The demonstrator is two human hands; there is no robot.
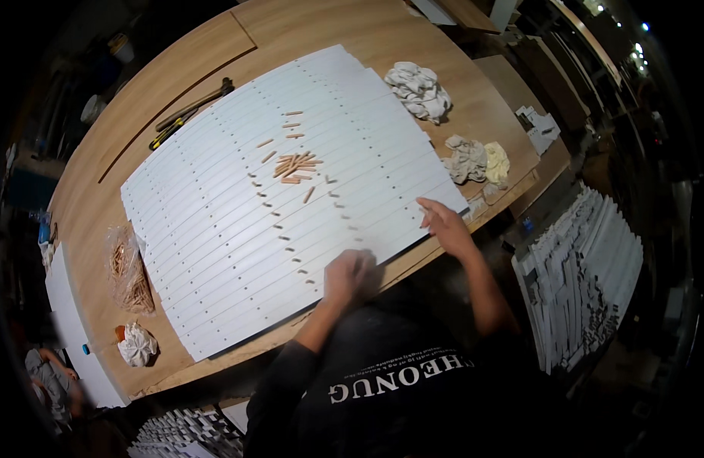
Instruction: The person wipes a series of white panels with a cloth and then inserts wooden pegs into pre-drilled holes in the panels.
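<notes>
Dimness surrounds the wood-toned table [352, 34]; small lights [638, 57], perhaps ceiling lamps, glow upper right.

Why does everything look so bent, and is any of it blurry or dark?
In the head view, the fisheye lens bows the light-brown wooden table; the left hand looks smeared, probably motion blur; the narrow white boards are bright, while the black printed shirt sinks into shadow and the picture's corners are black.

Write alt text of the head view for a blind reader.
A person's blurred left hand and right hand are at the near edge of white boards lying side by side. Wooden dowels lie piled on them; beneath is a table.
</notes>
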